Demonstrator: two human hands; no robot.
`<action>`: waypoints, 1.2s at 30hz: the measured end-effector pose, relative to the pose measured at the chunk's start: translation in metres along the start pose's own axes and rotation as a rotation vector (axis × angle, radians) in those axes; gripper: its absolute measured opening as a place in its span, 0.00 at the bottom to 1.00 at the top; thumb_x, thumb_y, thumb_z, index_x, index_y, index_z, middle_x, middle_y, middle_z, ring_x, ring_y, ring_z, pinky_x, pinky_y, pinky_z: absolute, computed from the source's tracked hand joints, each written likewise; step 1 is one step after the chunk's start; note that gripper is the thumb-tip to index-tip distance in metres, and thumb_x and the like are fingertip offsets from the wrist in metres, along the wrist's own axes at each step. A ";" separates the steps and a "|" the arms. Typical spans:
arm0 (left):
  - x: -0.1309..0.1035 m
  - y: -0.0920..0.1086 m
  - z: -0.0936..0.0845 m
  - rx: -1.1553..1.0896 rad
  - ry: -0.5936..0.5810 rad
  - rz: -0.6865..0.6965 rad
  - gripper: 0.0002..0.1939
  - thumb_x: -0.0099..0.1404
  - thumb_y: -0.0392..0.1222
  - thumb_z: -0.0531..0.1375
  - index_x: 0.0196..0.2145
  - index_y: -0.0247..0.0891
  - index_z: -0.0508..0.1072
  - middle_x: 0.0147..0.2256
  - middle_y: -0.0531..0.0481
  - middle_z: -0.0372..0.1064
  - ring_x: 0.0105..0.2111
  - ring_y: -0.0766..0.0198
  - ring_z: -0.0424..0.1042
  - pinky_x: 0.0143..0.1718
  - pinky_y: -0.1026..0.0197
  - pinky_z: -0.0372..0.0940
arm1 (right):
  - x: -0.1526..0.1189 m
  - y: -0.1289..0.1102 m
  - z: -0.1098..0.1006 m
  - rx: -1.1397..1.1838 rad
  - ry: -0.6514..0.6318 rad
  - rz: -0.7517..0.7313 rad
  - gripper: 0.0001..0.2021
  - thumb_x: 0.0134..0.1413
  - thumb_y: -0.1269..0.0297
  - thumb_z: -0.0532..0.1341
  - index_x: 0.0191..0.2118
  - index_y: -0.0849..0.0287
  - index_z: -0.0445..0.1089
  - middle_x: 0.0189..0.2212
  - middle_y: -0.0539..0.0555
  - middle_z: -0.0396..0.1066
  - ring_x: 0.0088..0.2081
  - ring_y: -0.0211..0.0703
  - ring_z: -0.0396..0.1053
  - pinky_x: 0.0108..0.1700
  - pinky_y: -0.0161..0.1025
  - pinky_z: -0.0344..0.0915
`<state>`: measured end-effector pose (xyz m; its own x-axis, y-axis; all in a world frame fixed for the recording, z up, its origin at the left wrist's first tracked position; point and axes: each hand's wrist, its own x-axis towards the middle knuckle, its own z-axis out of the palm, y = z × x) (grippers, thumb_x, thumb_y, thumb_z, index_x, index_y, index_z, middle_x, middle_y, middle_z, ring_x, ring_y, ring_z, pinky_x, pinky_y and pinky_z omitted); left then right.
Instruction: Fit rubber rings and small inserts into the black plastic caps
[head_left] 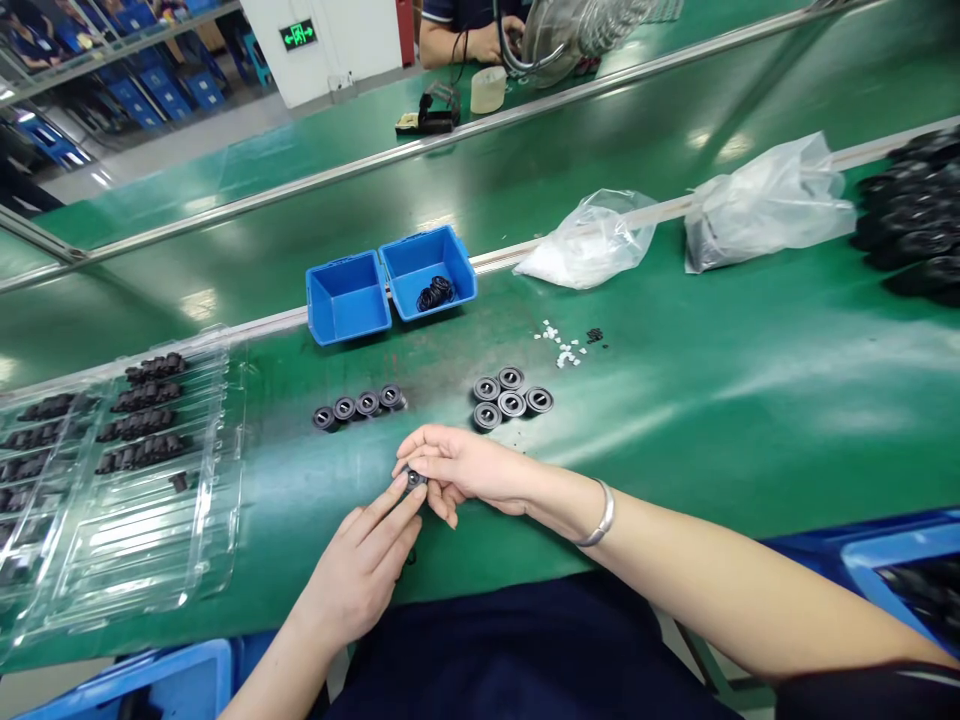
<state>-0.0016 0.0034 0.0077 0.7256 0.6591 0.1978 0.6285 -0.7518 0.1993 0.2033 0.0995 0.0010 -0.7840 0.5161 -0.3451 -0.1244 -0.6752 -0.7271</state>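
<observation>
Between the fingertips of both hands is a small round black part [413,479], partly covered by the fingers. My left hand [367,565] grips it from the near left side, with a thin black loop showing below the fingers. From the right, my right hand [457,468] pinches the same part with thumb and forefinger. Just beyond the hands, round black parts with slotted centres stand in a row [367,404] on the left and in a cluster [511,404] on the right. Small white pieces [566,352] and tiny black pieces [595,335] lie farther back.
Two blue bins [349,300] stand at the back; the right one holds black rings [436,293]. Clear trays [150,540] with black parts lie left. Plastic bags [772,205] and a black heap [915,215] are at back right. Another person's hand [491,42] is across the bench.
</observation>
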 end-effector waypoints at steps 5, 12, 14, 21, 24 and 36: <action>-0.001 -0.001 0.005 -0.018 -0.045 -0.036 0.23 0.66 0.24 0.45 0.56 0.29 0.65 0.62 0.34 0.58 0.67 0.49 0.47 0.50 0.55 0.64 | -0.006 0.009 0.010 -0.368 0.256 -0.267 0.10 0.65 0.62 0.52 0.49 0.58 0.60 0.30 0.50 0.69 0.21 0.36 0.67 0.23 0.36 0.70; 0.036 -0.015 -0.007 -0.123 -0.152 -0.166 0.28 0.71 0.32 0.46 0.67 0.37 0.47 0.65 0.39 0.51 0.66 0.57 0.48 0.61 0.49 0.58 | -0.028 0.015 0.019 -1.178 0.197 -1.189 0.14 0.60 0.74 0.52 0.50 0.59 0.64 0.40 0.59 0.73 0.42 0.44 0.72 0.40 0.39 0.71; 0.049 -0.023 -0.009 -0.123 -0.163 -0.188 0.25 0.72 0.35 0.46 0.65 0.37 0.51 0.66 0.39 0.49 0.67 0.58 0.48 0.60 0.52 0.60 | -0.029 0.014 0.019 -1.267 0.173 -1.215 0.14 0.60 0.73 0.51 0.50 0.60 0.65 0.37 0.58 0.74 0.36 0.43 0.72 0.35 0.38 0.70; 0.073 -0.049 0.001 0.069 -0.044 -0.059 0.13 0.71 0.30 0.48 0.47 0.28 0.70 0.64 0.31 0.52 0.68 0.50 0.42 0.61 0.47 0.59 | -0.026 0.013 0.017 -1.443 0.231 -1.210 0.11 0.61 0.72 0.51 0.46 0.62 0.67 0.30 0.55 0.72 0.29 0.40 0.69 0.27 0.37 0.62; 0.074 -0.049 0.001 0.061 0.007 -0.087 0.13 0.70 0.28 0.48 0.47 0.29 0.69 0.64 0.32 0.53 0.67 0.52 0.45 0.61 0.47 0.60 | -0.025 0.013 0.018 -1.555 0.184 -1.225 0.10 0.62 0.71 0.51 0.43 0.62 0.68 0.28 0.52 0.69 0.26 0.38 0.66 0.25 0.37 0.60; 0.030 -0.015 -0.033 -0.605 0.058 -0.681 0.11 0.70 0.41 0.52 0.41 0.37 0.74 0.33 0.48 0.76 0.30 0.65 0.76 0.34 0.62 0.72 | -0.060 -0.003 -0.004 -1.761 0.735 -0.757 0.18 0.62 0.76 0.48 0.55 0.67 0.64 0.52 0.69 0.66 0.44 0.52 0.71 0.41 0.45 0.71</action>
<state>0.0014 0.0352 0.0423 0.2261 0.9687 -0.1023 0.6496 -0.0717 0.7569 0.2532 0.0724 0.0217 -0.4731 0.7639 0.4389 0.7106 0.6254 -0.3225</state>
